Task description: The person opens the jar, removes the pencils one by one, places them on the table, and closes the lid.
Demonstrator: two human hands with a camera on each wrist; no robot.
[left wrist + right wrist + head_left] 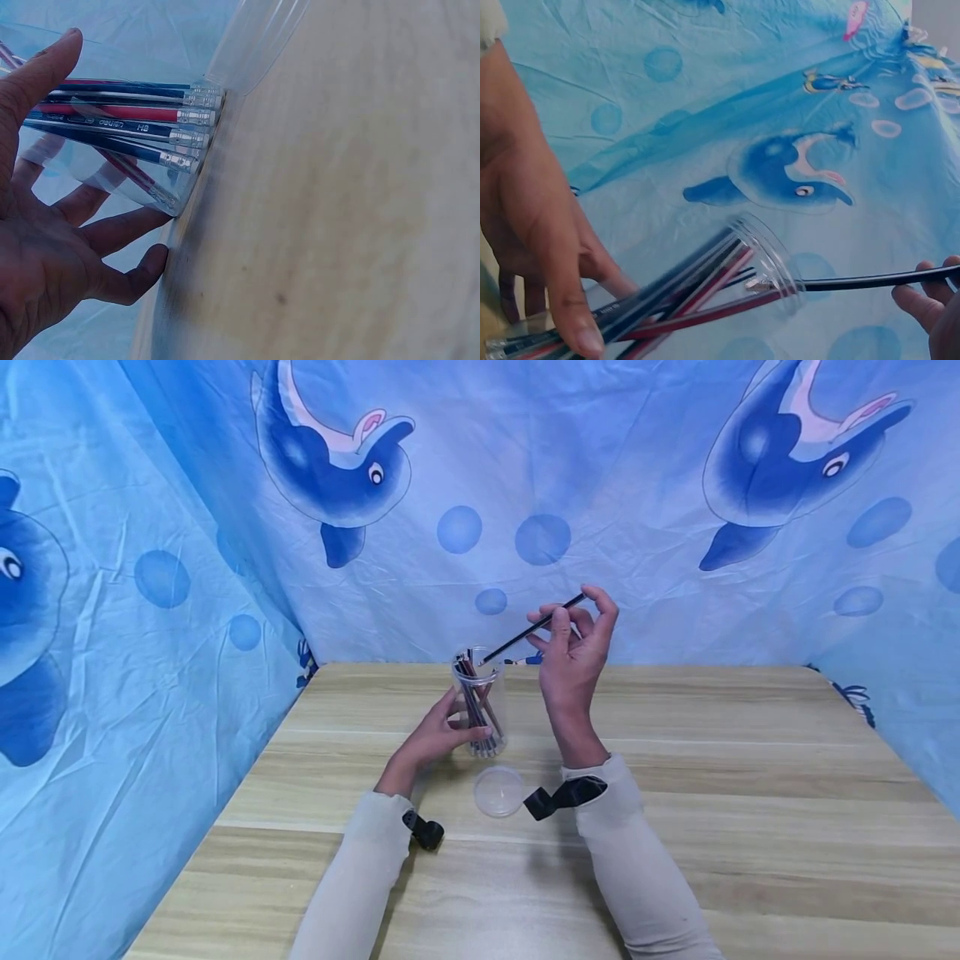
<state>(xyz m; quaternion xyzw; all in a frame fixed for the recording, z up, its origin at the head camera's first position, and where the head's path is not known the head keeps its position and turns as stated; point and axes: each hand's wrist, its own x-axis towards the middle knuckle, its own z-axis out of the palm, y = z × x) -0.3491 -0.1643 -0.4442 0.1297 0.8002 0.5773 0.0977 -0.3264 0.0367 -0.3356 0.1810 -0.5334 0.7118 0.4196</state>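
Observation:
A clear plastic jar (pixel 491 697) stands upright on the table, holding several dark and red pencils (pixel 150 135) with their eraser ends at the bottom. My left hand (pixel 442 731) grips the jar from the left, thumb on the near side and fingers round behind. Above and to the right of the jar, my right hand (pixel 577 647) pinches a dark pencil (pixel 534 628). That pencil slants down to the left, and its lower end, with a metal ferrule in the right wrist view, lies at the jar's mouth (pixel 769 259).
A round clear lid (pixel 498 792) lies on the wooden table (pixel 712 827) in front of the jar. Blue cloth (pixel 600 485) printed with dolphins hangs behind the table and along its sides. Black wrist cameras (pixel 566 797) sit on both sleeves.

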